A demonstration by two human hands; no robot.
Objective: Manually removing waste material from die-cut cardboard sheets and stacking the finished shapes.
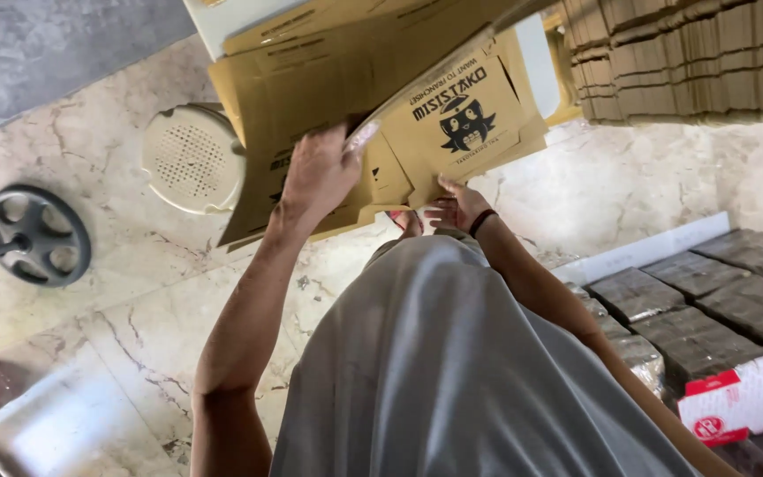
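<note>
The left hand (318, 172) is raised with its fingers curled over the edge of a flat cardboard box (452, 110), gripping it where a lifted flap meets the sheets below. The right hand (454, 208) is lower and to the right, fingers spread open and pressed against the lower edge of the same box; a dark band sits on its wrist. The box bears a black printed figure and lies on top of a pile of cardboard sheets (293, 97), far from the person's grey shirt (452, 371). Left of the pile, a round white perforated cover (192, 157) rests on the marble floor (99, 291), and further left stands a dark round wheel-shaped base (35, 234). On the right, dark wrapped bundles (708, 305) lie side by side, with stacked cardboard (691, 53) beyond them.
</note>
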